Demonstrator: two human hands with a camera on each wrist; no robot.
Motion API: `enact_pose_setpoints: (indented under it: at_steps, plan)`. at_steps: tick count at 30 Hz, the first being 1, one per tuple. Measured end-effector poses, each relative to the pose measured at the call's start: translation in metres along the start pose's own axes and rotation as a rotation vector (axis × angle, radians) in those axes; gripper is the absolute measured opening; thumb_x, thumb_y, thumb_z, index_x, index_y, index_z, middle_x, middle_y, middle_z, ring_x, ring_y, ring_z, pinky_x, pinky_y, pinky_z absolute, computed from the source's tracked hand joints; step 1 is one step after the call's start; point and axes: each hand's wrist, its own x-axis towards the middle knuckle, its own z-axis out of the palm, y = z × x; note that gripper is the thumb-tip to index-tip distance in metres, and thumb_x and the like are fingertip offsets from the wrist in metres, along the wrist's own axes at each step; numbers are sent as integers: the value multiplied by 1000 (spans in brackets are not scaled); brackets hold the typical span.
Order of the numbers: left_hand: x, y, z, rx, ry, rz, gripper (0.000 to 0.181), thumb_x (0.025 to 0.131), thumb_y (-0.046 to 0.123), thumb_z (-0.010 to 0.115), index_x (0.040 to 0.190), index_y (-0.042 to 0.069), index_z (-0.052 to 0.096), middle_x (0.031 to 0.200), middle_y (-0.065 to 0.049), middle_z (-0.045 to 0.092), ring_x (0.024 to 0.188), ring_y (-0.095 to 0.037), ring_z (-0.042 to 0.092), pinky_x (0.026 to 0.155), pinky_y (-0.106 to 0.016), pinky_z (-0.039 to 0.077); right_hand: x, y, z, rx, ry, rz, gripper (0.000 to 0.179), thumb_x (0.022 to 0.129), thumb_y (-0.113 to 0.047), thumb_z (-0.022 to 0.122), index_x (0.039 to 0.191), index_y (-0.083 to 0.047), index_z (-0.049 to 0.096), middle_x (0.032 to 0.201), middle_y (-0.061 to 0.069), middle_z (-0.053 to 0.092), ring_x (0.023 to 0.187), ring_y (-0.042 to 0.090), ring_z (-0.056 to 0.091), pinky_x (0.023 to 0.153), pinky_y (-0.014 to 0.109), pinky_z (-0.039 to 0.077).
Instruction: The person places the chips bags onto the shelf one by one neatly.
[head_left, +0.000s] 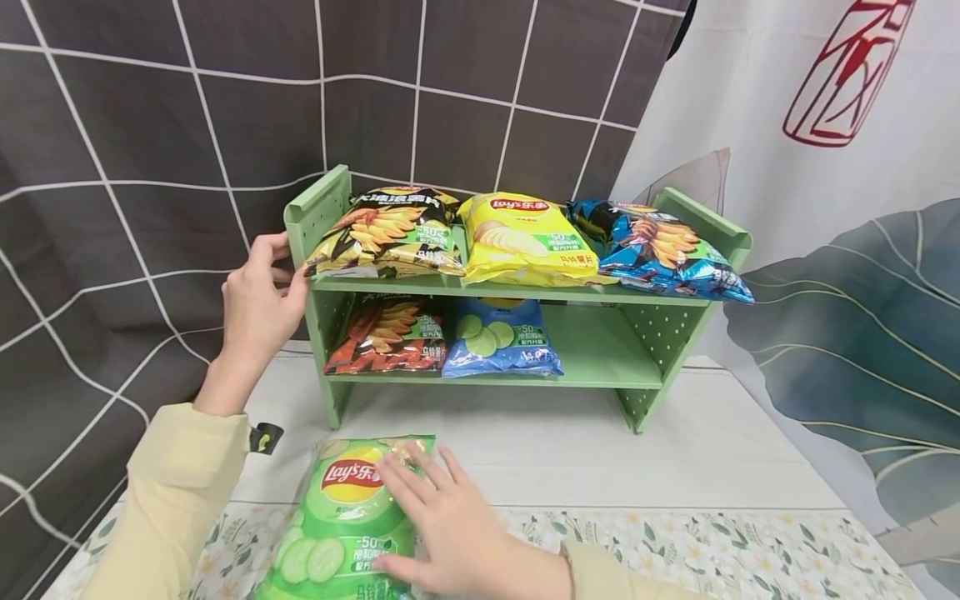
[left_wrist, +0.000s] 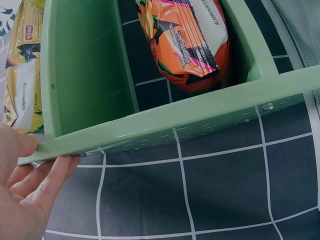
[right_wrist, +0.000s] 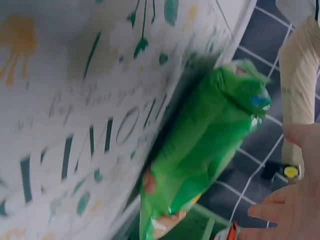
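My left hand (head_left: 258, 308) grips the left side panel of a green two-tier shelf (head_left: 600, 342). In the left wrist view its thumb lies above the panel's edge (left_wrist: 165, 111) and the fingers curl beneath. A green bag of Lay's potato chips (head_left: 337, 517), with cucumber slices printed on it, lies on the table in front of the shelf. Over that bag's right side spreads my right hand (head_left: 461, 533), fingers straight and apart. From the right wrist, the puffed side of the chip bag (right_wrist: 200, 145) shows beside the fingers (right_wrist: 275, 210).
The upper tier carries a black-gold chip bag (head_left: 390, 233), a yellow one (head_left: 525, 242) and a blue-black one (head_left: 663, 250), which overhangs the front. Below sit a red-black bag (head_left: 390, 337) and a blue bag (head_left: 498, 337). A dark gridded curtain (head_left: 247, 133) hangs close behind and left.
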Motion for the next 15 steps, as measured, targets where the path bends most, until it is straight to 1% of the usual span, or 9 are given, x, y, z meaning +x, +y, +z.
enact_pose_setpoints:
  at_steps: [2,5,9,11,15]
  plan:
    - [0,0,0,0,0,-1,37,88,1,59,124,-6,53,118,-24,65,84,-40,69,73,-51,56,0,-5,2,-27,-17,-50,89,88,-70,44,152,-12,26,154,1,37,146,27,27,113,51,34]
    - [0,0,0,0,0,-2,37,88,1,59,124,-6,53,118,-24,65,84,-39,69,72,-51,56,0,-10,6,-91,-47,-127,92,85,-72,45,152,-12,27,153,-1,38,144,26,31,112,46,38]
    - [0,-1,0,2,0,-2,37,89,2,59,124,-6,53,118,-24,65,84,-39,69,72,-51,56,-4,-16,10,-138,-59,-217,85,87,-69,45,150,-14,32,150,-4,43,141,23,38,108,40,43]
    - [0,-1,0,3,0,-1,36,89,2,59,123,-6,53,118,-24,65,83,-39,69,72,-51,57,-7,-18,12,-142,-40,-246,80,88,-66,47,149,-15,36,147,-6,47,139,22,41,107,39,45]
    - [0,-1,0,2,2,-1,36,89,3,60,123,-7,53,117,-24,65,83,-39,69,72,-51,56,-9,-18,15,-140,-24,-273,74,90,-63,48,146,-17,41,144,-8,51,138,20,43,106,38,45]
